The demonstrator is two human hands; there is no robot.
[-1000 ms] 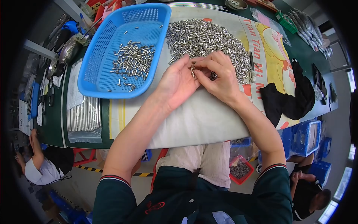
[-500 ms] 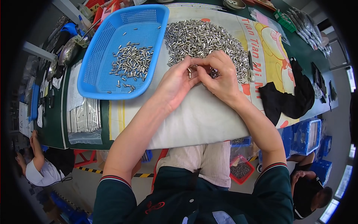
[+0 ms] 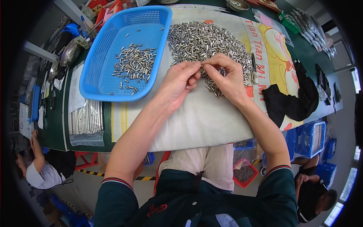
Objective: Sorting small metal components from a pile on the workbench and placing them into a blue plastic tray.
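Grey floor [image 3: 96, 185], bright windows [image 3: 347, 187]

Left hand [image 3: 179, 81] and right hand [image 3: 229, 80], fingertips close together; forearms [image 3: 139, 129] angled inward.

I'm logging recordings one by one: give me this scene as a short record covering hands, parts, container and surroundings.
Parts: heaped small silver metal cylinders on a pale printed cloth
Left hand: bare, fingers curled, close to the other hand
Right hand: bare, over the near edge of the cylinders
Held piece: too small to make out
Container: blue perforated plastic basket, left of the hands, fewer cylinders inside
Right side: crumpled black fabric
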